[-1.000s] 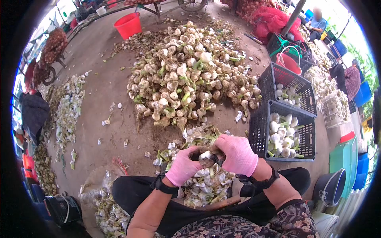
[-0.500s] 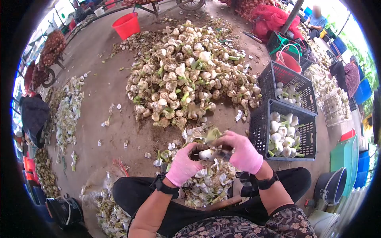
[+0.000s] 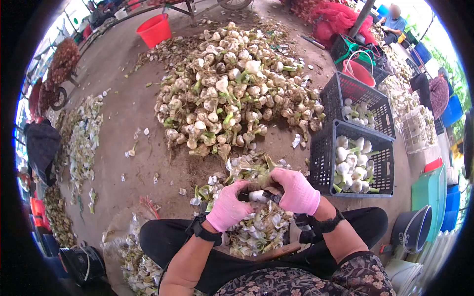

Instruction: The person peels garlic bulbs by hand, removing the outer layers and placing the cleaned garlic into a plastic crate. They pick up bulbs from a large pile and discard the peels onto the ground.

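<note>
Both my hands wear pink gloves with darkened fingertips and meet over my lap. My left hand (image 3: 230, 205) is closed around one side of a white garlic bulb (image 3: 257, 196). Curled against the bulb's other side, my right hand (image 3: 299, 192) pinches at it with thumb and fingers; a dark shape by those fingertips is too small to name. Loose garlic skins (image 3: 259, 232) lie heaped below, between my crossed legs. In front spreads a large pile of untrimmed garlic (image 3: 232, 93), soil-stained, with stalks on.
To the right stands a black crate (image 3: 318, 170) of cleaned white bulbs, with another crate (image 3: 333, 96) behind it. A red bucket (image 3: 154, 30) sits beyond the pile. A dark bucket (image 3: 412, 229) is at far right. Two people (image 3: 393, 24) sit at the back right.
My right hand has shifted slightly down and left toward the bulb. The bulb has turned a little in my fingers, and the view has moved slightly.
</note>
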Demonstrator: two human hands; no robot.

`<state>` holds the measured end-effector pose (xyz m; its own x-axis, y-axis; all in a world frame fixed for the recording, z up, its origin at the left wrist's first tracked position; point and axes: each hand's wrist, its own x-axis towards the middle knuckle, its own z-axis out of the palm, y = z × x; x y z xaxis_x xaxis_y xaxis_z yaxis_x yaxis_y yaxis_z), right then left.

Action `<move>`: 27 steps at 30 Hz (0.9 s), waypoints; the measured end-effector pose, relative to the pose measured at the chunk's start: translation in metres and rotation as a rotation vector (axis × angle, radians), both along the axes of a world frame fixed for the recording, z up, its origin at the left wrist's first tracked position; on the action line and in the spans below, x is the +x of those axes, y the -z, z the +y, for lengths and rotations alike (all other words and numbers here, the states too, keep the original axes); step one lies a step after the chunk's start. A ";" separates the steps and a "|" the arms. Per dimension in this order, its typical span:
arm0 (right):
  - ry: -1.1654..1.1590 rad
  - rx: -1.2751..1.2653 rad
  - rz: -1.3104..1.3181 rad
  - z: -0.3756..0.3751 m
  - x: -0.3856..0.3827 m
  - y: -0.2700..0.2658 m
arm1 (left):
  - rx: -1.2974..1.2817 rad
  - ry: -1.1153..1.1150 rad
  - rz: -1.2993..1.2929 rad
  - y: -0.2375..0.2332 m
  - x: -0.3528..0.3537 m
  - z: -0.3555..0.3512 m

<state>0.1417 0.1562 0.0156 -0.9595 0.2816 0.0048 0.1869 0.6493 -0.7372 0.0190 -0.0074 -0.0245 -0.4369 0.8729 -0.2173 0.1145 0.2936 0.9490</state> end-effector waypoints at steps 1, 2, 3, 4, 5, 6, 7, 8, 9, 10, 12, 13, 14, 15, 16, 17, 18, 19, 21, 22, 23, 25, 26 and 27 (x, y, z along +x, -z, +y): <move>0.002 0.000 0.002 0.004 -0.002 0.008 | 0.048 0.008 -0.120 -0.004 0.000 0.002; 0.052 -0.022 -0.045 0.010 -0.004 0.020 | 0.097 0.017 -0.240 -0.009 0.001 0.003; 0.104 -0.043 -0.091 0.015 -0.006 0.033 | 0.099 0.022 -0.237 -0.015 0.003 0.004; 0.195 0.115 -0.185 0.020 -0.007 0.049 | 0.165 0.003 -0.371 -0.022 0.004 0.005; 0.202 0.117 -0.177 0.025 -0.004 0.059 | 0.232 -0.015 -0.500 -0.026 0.003 0.007; 0.211 0.114 -0.155 0.030 0.000 0.068 | 0.199 -0.038 -0.349 -0.014 0.002 0.007; 0.213 0.105 -0.145 0.031 0.003 0.073 | 0.199 -0.050 -0.348 -0.011 0.000 0.005; 0.180 0.182 -0.048 0.023 0.005 0.060 | 0.202 -0.062 -0.326 -0.009 0.000 0.004; 0.187 0.185 -0.048 0.017 0.005 0.045 | 0.212 -0.063 -0.299 -0.008 -0.002 0.007; 0.162 -0.080 0.015 0.011 0.005 0.031 | 0.179 -0.118 -0.276 -0.010 0.001 0.010; 0.063 -0.561 0.067 0.005 0.009 0.034 | 0.060 -0.125 -0.124 -0.015 -0.001 0.014; 0.044 -0.763 0.065 -0.001 0.009 0.034 | -0.062 -0.144 0.028 -0.016 -0.002 0.016; 0.028 -0.876 0.077 -0.005 0.008 0.045 | -0.067 -0.167 0.037 -0.007 -0.002 0.018; 0.014 -0.989 0.089 -0.009 0.006 0.058 | -0.063 -0.163 0.038 -0.002 0.001 0.020; 0.079 -0.959 0.070 -0.015 0.001 0.057 | -0.018 -0.133 0.140 0.000 0.003 0.023; 0.162 -0.855 0.024 -0.015 0.000 0.052 | 0.029 -0.103 0.243 0.003 0.004 0.025; 0.218 -0.875 -0.101 -0.008 -0.002 0.044 | 0.035 -0.095 0.233 0.015 0.004 0.025; 0.273 -0.895 -0.226 0.000 -0.004 0.038 | 0.037 -0.093 0.234 0.013 0.005 0.026; 0.207 -0.185 0.045 0.030 0.010 0.120 | 0.076 -0.184 0.201 0.005 0.007 0.028; 0.139 0.395 0.030 0.054 0.015 0.113 | 0.028 -0.161 0.207 0.011 0.003 0.027; 0.058 0.972 0.012 0.081 0.012 0.098 | 0.028 -0.163 0.206 0.013 0.003 0.026; 0.178 1.605 -0.328 0.116 0.007 0.047 | -0.010 -0.145 0.223 0.011 0.000 0.023; 0.172 1.602 -0.325 0.137 0.004 0.049 | -0.049 -0.146 0.070 0.006 0.000 0.024; 0.116 1.810 -0.412 0.161 0.002 0.057 | -0.052 -0.150 0.068 0.009 0.001 0.021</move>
